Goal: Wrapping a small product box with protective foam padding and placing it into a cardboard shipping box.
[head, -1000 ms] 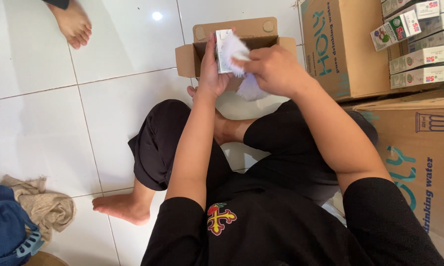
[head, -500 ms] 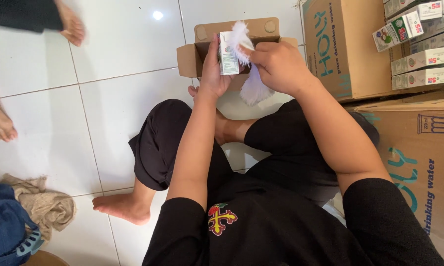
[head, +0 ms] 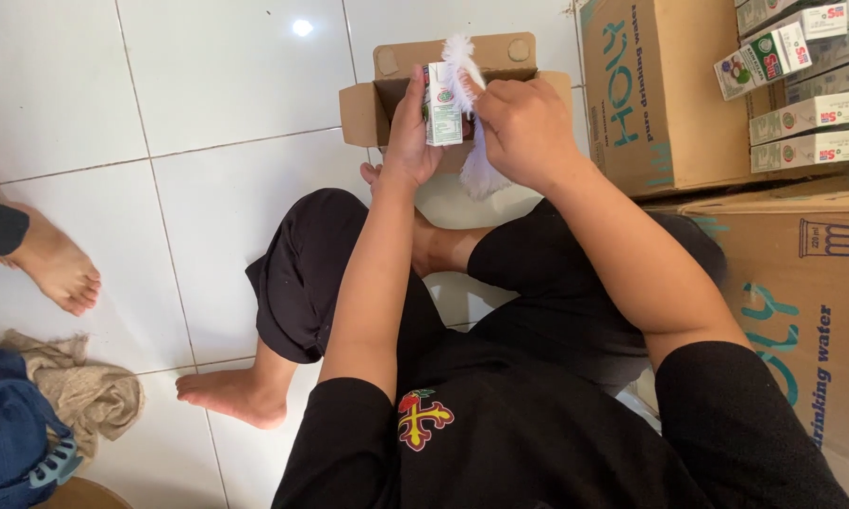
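A small drink carton is gripped upright in the left hand, top centre of frame. It is being wiped with a white cloth clenched in the right hand, above the open cardboard box. Remaining faces likely require turning the carton.

The left hand is holding a small white-and-green drink carton upright, just left of the right hand, which is pressing a white crumpled cloth against it. Beyond both hands is lying an open brown cardboard box. Right of the right hand, stacked small cartons are sitting in a large brown cardboard box.
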